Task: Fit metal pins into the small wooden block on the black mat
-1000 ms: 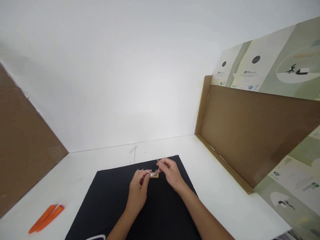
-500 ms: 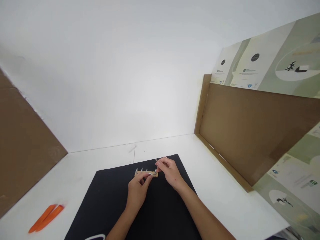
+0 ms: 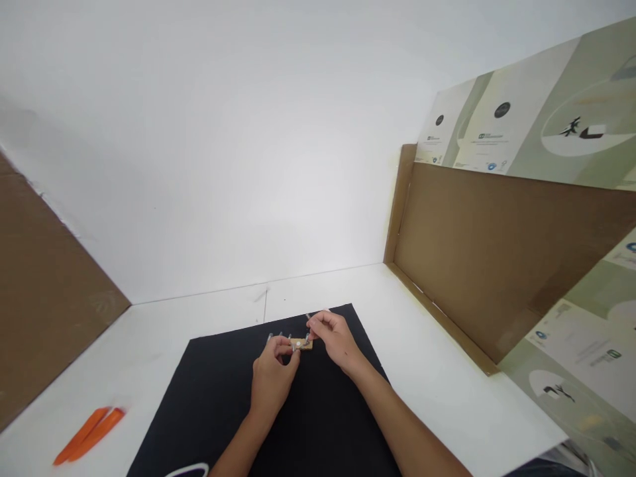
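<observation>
A small light-wood strip (image 3: 309,344) lies near the far edge of a black mat (image 3: 218,391). Several shiny metal pieces stand up along it; their exact kind is too small to tell. A round whitish spot shows on its top. My left hand (image 3: 272,371) has its thumb and fingers closed around the strip's left part, hiding much of it. At the strip's right end, my right hand (image 3: 334,334) is pinched, and a thin dark metal piece (image 3: 307,317) pokes out above its fingertips. A metal piece on the strip is right beside those fingertips.
Two orange strips (image 3: 89,434) lie on the white table (image 3: 163,324) at the left. A brown cardboard panel (image 3: 50,285) stands on the left, an open cardboard box (image 3: 497,252) on the right. Behind is a white wall (image 3: 258,165). A white curved object (image 3: 191,469) shows at the bottom edge.
My left fingertips have shifted slightly left and parted, uncovering the whitish spot on the strip. My right hand stays nearly in place. The view has moved a little.
</observation>
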`<state>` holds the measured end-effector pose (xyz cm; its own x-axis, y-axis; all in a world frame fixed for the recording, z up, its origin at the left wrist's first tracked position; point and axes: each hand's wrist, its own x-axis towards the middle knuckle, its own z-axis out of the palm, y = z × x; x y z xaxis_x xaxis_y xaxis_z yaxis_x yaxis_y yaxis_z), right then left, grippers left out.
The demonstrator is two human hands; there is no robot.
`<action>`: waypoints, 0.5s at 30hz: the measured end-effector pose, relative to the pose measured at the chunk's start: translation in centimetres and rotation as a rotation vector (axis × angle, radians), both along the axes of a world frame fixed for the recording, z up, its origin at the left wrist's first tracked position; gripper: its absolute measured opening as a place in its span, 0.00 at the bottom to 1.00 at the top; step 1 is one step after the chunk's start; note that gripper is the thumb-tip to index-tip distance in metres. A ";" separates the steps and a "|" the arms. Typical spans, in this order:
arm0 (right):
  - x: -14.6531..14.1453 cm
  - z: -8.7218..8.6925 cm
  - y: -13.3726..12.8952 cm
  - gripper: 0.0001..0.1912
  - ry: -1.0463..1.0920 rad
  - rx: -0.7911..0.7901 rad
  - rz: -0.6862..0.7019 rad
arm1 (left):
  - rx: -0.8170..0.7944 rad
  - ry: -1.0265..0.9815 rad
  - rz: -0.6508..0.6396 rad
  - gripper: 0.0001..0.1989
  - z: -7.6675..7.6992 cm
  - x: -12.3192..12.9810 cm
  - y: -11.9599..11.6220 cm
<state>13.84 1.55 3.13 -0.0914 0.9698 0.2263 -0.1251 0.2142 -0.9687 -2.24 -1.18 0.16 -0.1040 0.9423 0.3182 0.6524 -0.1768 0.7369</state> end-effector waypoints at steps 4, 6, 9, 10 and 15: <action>0.0 -0.2 0.1 0.14 0.002 -0.004 0.010 | -0.057 0.016 0.070 0.11 0.4 0.2 -0.1; -0.1 -0.3 0.1 0.14 0.009 -0.008 0.017 | -0.076 0.052 0.084 0.10 0.5 0.3 -0.2; -0.1 -0.3 0.1 0.14 0.020 -0.016 0.016 | -0.086 0.117 0.059 0.08 0.5 0.5 -0.2; -0.1 -0.2 0.1 0.14 0.022 -0.018 0.013 | -0.083 0.139 0.044 0.07 0.4 0.6 -0.2; 0.0 -0.1 0.0 0.14 0.005 0.002 0.007 | -0.045 0.338 0.052 0.07 -0.2 1.0 0.3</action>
